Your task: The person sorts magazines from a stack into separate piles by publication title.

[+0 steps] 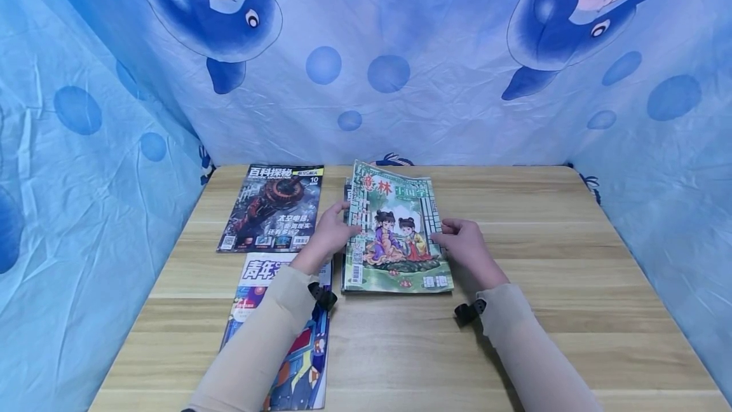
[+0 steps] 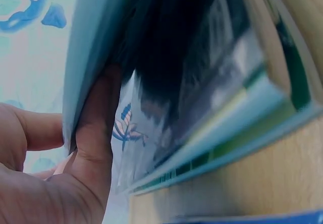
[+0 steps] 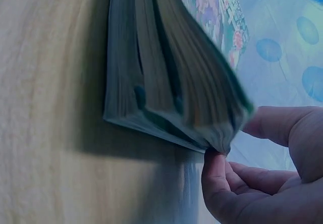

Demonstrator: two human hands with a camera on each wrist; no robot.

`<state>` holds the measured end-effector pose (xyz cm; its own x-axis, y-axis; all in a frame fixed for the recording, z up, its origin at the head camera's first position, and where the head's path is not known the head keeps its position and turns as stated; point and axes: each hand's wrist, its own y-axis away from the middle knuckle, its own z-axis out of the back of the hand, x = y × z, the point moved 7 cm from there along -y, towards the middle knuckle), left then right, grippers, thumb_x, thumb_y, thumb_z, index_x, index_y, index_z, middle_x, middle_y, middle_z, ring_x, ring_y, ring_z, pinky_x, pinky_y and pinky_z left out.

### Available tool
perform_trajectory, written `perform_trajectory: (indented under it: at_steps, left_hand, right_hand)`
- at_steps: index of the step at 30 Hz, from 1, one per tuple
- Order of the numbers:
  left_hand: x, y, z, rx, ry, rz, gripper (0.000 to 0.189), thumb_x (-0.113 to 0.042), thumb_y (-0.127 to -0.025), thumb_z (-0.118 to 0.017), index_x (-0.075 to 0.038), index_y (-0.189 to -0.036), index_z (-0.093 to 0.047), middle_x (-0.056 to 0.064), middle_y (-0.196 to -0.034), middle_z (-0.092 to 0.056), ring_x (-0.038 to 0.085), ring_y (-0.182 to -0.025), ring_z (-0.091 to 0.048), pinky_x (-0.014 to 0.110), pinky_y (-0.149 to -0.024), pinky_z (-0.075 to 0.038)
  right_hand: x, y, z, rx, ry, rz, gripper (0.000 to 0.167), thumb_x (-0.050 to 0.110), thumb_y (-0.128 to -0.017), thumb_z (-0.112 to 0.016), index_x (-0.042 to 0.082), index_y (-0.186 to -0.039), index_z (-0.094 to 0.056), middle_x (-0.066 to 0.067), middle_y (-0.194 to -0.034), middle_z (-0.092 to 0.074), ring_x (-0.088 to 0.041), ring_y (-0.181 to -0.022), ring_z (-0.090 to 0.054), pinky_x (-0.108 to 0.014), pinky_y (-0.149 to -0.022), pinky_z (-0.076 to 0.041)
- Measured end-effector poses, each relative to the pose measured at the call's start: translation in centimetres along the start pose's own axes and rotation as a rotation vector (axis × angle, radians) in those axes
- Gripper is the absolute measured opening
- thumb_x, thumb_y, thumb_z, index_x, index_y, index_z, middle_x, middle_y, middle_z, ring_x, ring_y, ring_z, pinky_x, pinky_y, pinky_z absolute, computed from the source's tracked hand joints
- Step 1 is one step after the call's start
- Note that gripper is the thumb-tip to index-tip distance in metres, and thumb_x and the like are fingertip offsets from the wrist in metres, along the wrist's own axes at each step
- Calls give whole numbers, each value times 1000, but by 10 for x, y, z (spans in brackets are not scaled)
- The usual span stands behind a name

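A green magazine [image 1: 403,234] with two cartoon children on its cover tops a pile in the middle of the table. My left hand [image 1: 326,237] pinches its left edge, thumb on one side and fingers on the other. In the left wrist view that edge is raised, with a dark gap above the magazines below [image 2: 282,100]. On the right side, my right hand [image 1: 466,247] pinches the edge between thumb and fingers. Several page blocks [image 3: 166,82] fan out there in the right wrist view. A dark cover [image 1: 346,192] peeks out at the pile's upper left, mostly hidden.
Left of the pile lies a dark science magazine [image 1: 271,208]. Nearer, a colourful magazine [image 1: 303,367] is partly covered by my left forearm. The wooden table [image 1: 543,221] extends to the right. Blue dolphin-print cloth [image 1: 446,119] hangs behind and at both sides.
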<state>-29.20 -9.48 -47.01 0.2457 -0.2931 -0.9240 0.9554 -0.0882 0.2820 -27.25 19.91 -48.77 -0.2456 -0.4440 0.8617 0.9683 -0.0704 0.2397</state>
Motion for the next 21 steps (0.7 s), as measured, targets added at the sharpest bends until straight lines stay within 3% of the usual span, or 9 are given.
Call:
perform_trajectory:
  at_steps: [5, 12, 17, 21]
  left_hand:
    - [-1, 3, -2, 14, 63, -15, 66, -10, -97, -69, -20, -155, -39, -4, -58, -41, 12, -43, -34, 30, -48, -39]
    - [-8, 4, -10, 21, 176, -22, 69, -4, -96, -69, -16, -156, -38, -2, -62, -45, 10, -47, -39, 26, -47, -43]
    - [-11, 6, -19, 25, 273, 13, 66, -1, -96, -68, -14, -154, -40, 8, -77, -62, 15, -58, -57, 29, -50, -51]
    - [-15, 6, -31, 45, 333, 24, 66, 2, -95, -67, -13, -154, -39, 17, -96, -67, 23, -67, -68, 34, -55, -58]
  right_hand:
    - [-1, 0, 2, 16, -43, -11, 65, 21, -95, -74, -7, -146, -47, -22, -132, -59, -32, -117, -58, -41, -97, -51]
    - [-6, -2, 7, 79, -268, -38, 70, 18, -95, -75, -9, -149, -40, -26, -129, -60, -27, -101, -67, -32, -81, -58]
    - [-8, 0, 15, 137, -388, -58, 71, 15, -95, -75, -8, -150, -37, -26, -131, -60, -26, -99, -70, -36, -82, -59]
    - [-10, 3, 26, 128, -404, -73, 66, 12, -95, -74, -9, -148, -41, -24, -124, -65, -25, -94, -71, -36, -80, -59]
